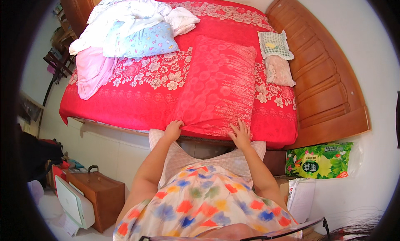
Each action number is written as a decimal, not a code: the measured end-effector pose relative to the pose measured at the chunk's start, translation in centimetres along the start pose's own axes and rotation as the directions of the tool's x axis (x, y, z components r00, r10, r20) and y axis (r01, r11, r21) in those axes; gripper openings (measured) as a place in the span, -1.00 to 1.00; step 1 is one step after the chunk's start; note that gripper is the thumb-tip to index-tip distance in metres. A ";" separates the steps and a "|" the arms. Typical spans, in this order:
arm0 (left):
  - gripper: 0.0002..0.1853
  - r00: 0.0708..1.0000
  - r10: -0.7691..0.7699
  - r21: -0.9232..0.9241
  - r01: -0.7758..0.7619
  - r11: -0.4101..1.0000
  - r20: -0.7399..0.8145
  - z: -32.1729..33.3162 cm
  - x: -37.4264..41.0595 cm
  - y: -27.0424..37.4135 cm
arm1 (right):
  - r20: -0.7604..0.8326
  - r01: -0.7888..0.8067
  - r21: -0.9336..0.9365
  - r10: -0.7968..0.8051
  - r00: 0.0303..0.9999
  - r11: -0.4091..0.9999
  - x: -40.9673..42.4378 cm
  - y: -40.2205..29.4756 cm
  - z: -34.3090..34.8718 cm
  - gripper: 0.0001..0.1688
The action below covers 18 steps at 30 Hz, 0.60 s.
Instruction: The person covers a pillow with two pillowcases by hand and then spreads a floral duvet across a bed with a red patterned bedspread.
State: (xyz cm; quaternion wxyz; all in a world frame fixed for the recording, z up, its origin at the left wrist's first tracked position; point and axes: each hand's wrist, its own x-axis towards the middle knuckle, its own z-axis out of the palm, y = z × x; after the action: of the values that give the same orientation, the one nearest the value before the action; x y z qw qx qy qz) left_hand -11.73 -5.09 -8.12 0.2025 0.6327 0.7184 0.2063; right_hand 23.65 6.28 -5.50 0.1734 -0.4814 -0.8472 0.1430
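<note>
A large red patterned pillowcase [218,81] lies spread out on the bed in front of me, its near edge at the bedside. What it holds inside is hidden. At its near left corner, the fingers of my left hand [173,130] are curled on the fabric, which creases there. My right hand [242,135] rests on the near right part of the pillowcase, palm down with the fingers apart. Beneath it is a red bedspread [134,111] with pale flower bands.
White bedding [125,13], a light-blue printed pillow [143,41] and pink cloth [93,72] are heaped at left. Two small pillows, one checked [275,44] and one pale [279,70], lie by the wooden headboard [322,75]. A green package [318,161], brown case [97,191] and white printer [73,200] stand nearby.
</note>
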 end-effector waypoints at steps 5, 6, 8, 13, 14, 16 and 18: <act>-0.79 0.928 0.141 -0.384 0.002 0.923 0.344 -5.9 7.3 1.8 | -0.101 -0.075 0.227 0.100 0.990 0.971 4.8 1.0 -2.8 -0.62; -0.76 0.940 0.209 -0.520 -0.041 0.853 0.269 -6.0 8.4 1.6 | -0.198 -0.020 0.223 0.066 0.978 0.975 5.8 0.7 -2.1 -0.48; -0.57 0.957 0.169 -0.144 -0.207 0.968 -0.238 -5.2 9.9 6.0 | -0.180 -0.080 -0.012 0.077 0.981 0.997 6.0 0.2 -0.8 -0.34; -0.17 0.979 -0.142 0.220 0.173 0.960 -0.149 1.7 9.1 4.4 | 0.054 -0.047 -0.206 0.059 0.997 0.977 4.1 -1.8 2.5 -0.10; -0.16 0.976 -0.196 0.200 0.211 0.957 -0.092 2.7 8.7 3.9 | 0.065 -0.010 -0.213 0.024 0.998 0.977 3.6 -1.1 2.6 -0.07; -0.13 0.969 -0.247 0.184 0.246 0.952 -0.019 3.1 8.9 4.0 | 0.052 0.029 -0.163 -0.021 0.998 0.986 3.5 0.2 2.6 -0.05; -0.09 0.965 -0.264 0.115 0.263 0.958 -0.007 2.5 9.4 3.6 | -0.016 0.054 -0.114 -0.056 0.998 0.992 3.9 1.2 2.2 -0.03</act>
State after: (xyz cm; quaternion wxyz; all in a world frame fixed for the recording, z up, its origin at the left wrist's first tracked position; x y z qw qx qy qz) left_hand -8.45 4.74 -8.49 0.1943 0.5429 0.8061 0.1329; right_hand 21.80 10.07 -7.35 0.1577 -0.4684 -0.8651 0.0852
